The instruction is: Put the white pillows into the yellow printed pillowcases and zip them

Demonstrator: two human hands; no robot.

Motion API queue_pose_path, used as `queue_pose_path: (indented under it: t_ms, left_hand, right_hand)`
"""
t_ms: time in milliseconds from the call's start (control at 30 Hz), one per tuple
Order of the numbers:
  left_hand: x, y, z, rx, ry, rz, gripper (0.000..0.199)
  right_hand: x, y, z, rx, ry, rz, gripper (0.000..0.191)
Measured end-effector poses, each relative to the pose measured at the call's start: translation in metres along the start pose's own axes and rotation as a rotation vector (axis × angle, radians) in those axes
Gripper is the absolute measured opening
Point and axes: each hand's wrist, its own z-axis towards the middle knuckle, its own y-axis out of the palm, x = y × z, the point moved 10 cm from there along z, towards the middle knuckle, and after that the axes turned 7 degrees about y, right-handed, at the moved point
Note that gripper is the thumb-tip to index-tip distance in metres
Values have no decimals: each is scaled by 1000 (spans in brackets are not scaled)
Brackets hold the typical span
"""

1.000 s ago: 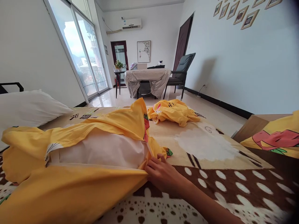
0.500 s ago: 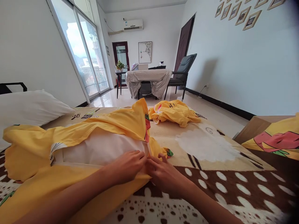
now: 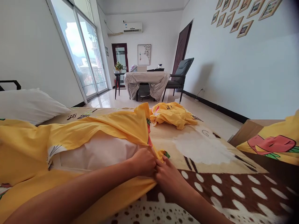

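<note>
A white pillow point(image 3: 100, 152) lies partly inside a yellow pillowcase point(image 3: 112, 123), whose long opening faces me and leaves the pillow's side bare. At the right end of that opening, my left hand point(image 3: 143, 162) is closed in a fist around the pillow's corner; its fingertips are hidden. Touching it, my right hand point(image 3: 167, 172) pinches the edge of the pillowcase. The lower flap of yellow cloth stretches below both wrists toward me.
A crumpled yellow cloth point(image 3: 174, 115) lies farther back on the patterned blanket point(image 3: 210, 186). Another white pillow point(image 3: 32, 104) is at the left. On the right stands a cardboard box point(image 3: 252, 130) with a yellow printed cloth point(image 3: 273, 143) over it. Beyond are a covered table point(image 3: 147, 77) and a chair point(image 3: 179, 76).
Both hands have moved slightly right, and the left has closed more into a fist. The pillowcase's right end is drawn a little to the right. The view has shifted slightly.
</note>
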Motion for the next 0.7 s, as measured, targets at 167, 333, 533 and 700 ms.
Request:
queue_pose_path:
  t_ms: [167,333,533,700]
  left_hand:
    - [21,5,1,78,330,63,13]
    - [2,25,-3,-65,141,38,19]
    - [-8,17,33,-20,-150,-146,24]
    - [-10,15,49,68,-257,-157,34]
  right_hand:
    - [-2,-3,-5,1,-61,36,17]
    - [5,3,-4,-26,33,47,18]
    - [10,6,-5,-77,74,19,18]
    - [14,6,-6,-116,99,-7,17]
